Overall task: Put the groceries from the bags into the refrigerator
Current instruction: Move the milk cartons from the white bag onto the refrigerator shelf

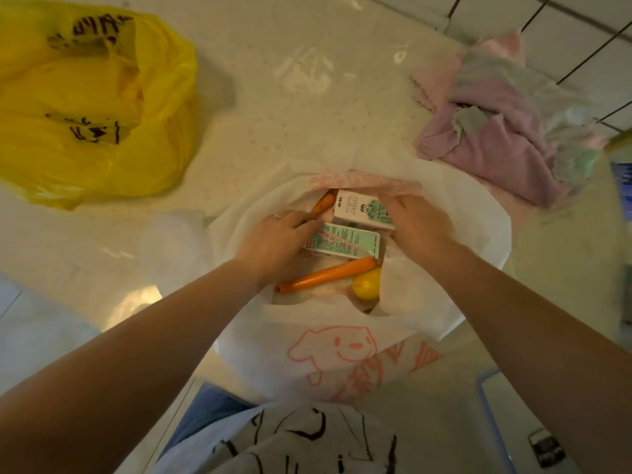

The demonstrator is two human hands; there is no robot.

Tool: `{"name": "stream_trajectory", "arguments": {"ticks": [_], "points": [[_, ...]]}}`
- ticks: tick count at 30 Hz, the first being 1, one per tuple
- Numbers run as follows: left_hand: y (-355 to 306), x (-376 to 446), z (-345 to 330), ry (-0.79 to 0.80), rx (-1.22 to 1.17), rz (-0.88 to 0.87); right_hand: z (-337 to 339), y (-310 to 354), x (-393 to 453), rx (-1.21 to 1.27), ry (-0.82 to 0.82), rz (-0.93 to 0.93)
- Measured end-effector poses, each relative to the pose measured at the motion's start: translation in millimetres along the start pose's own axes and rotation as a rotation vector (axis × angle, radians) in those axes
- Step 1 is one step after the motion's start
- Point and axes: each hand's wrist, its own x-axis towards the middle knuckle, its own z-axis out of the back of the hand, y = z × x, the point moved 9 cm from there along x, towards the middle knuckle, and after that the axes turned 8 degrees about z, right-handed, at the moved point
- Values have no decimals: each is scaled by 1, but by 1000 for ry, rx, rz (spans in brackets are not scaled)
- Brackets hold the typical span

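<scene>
A white plastic bag (455, 213) with a pink cartoon print lies open on the table in front of me. Inside it are two small green-and-white milk cartons, one at the back (359, 210) and one nearer (345, 241), a long carrot (325, 275), a second carrot (323, 203) at the back, and a lemon (367, 285). My left hand (277, 239) reaches into the bag, its fingers on the near carton. My right hand (415, 224) grips the right end of the back carton.
A crumpled yellow plastic bag (85, 107) lies at the far left of the pale table (273, 97). A heap of pink and grey cloths (496, 131) sits at the far right by a tiled wall. A dark small device (547, 449) lies at the bottom right.
</scene>
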Motion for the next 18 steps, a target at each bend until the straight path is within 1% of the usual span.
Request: {"name": "stream_trajectory", "arguments": {"ticks": [5, 8, 12, 15, 18], "points": [[-9, -6, 19, -69, -31, -51, 6, 2, -6, 23, -28, 24], [-13, -11, 37, -141, -106, -86, 28, 4, -13, 80, -134, 60], [-16, -14, 62, -206, -277, -57, 53, 13, -19, 287, -245, 80], [-19, -15, 81, -243, -335, -41, 68, 14, -24, 456, -318, 88], [-18, -10, 94, -238, -342, -13, 77, 7, -31, 461, -326, 77]]}}
